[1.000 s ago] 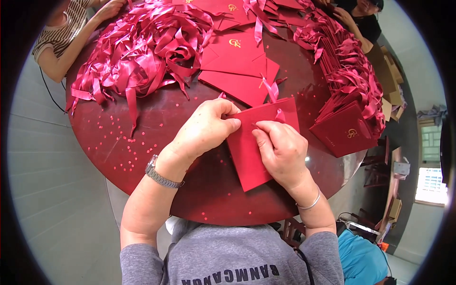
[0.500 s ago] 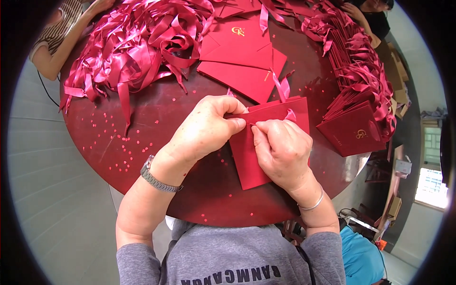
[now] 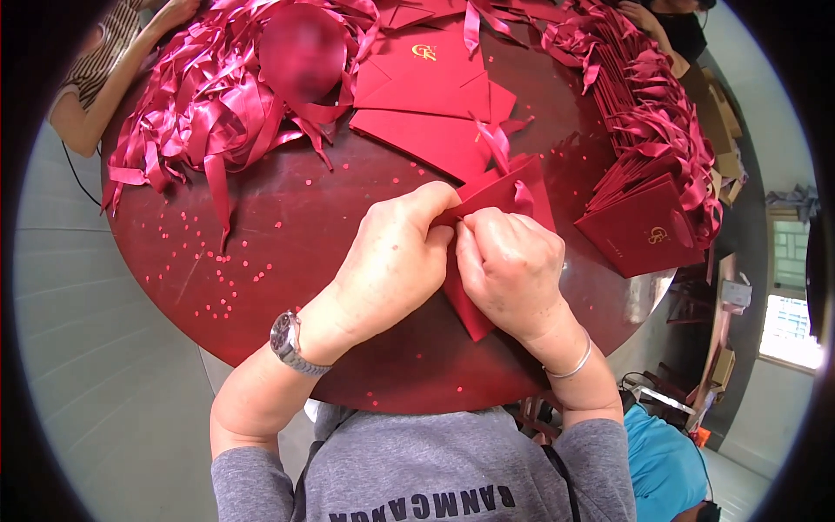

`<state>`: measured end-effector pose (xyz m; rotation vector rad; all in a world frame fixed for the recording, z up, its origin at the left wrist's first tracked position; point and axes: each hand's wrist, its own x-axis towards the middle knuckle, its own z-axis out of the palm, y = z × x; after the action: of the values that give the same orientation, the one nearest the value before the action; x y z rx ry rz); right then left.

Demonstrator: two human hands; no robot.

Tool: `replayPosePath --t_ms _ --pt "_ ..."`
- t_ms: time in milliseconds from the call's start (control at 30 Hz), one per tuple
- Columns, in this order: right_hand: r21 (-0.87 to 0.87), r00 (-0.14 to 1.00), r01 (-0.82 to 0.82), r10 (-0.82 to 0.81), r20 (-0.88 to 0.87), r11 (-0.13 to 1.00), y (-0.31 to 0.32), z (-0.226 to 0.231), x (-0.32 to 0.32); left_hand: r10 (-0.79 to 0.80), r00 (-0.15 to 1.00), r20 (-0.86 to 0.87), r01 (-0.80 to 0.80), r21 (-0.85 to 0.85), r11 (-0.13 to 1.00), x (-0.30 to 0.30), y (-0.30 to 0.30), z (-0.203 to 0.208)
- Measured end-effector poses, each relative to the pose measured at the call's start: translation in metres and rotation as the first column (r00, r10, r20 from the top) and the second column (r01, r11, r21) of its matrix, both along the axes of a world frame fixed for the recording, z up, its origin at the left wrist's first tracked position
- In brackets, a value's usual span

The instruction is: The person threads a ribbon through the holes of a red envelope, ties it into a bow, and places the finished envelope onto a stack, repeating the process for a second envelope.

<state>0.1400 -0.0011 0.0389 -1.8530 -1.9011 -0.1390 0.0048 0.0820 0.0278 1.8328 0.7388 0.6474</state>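
A flat red paper gift bag [image 3: 533,184] is tilted between my hands above the table. My left hand [image 3: 404,248], with a metal watch on its wrist, pinches the bag's upper left edge between thumb and fingers. My right hand [image 3: 513,270] is closed against the bag's front, its thumb and fingertips meeting close to my left fingers. What those right fingertips pinch is hidden. A pink satin ribbon [image 3: 497,146] sticks up from the bag's top, and a short piece of ribbon shows on its front beside my right knuckles.
A heap of pink ribbons [image 3: 204,117] covers the far left of the round dark red table [image 3: 348,209]. Flat red bags [image 3: 426,78] lie beyond my hands. A long row of ribboned bags [image 3: 644,222] stands at right. Small red dots are scattered about. Two other people sit across the table.
The bag has tilted and crumpled inward at its top edge. My left hand has turned, showing the watch face, and its fingers have moved further over the bag's edge. My right hand stays closed.
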Motion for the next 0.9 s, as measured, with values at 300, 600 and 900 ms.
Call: replayPosePath --t_ms 300,600,900 --pt "-0.209 0.955 0.086 -0.141 -0.263 0.974 0.009 0.018 -0.001 0.05 0.995 -0.083 -0.026 0.276 0.961 -0.001 -0.007 0.003" --pt "-0.269 0.956 0.131 -0.193 -0.221 0.954 0.009 0.023 -0.005 0.031 1.0 -0.001 -0.03 0.209 0.977 0.001 -0.01 0.003" --pt "-0.178 0.981 0.158 -0.175 -0.085 0.971 0.0 0.016 -0.007 -0.034 0.998 0.055 0.026 0.138 0.99 -0.005 0.003 0.003"
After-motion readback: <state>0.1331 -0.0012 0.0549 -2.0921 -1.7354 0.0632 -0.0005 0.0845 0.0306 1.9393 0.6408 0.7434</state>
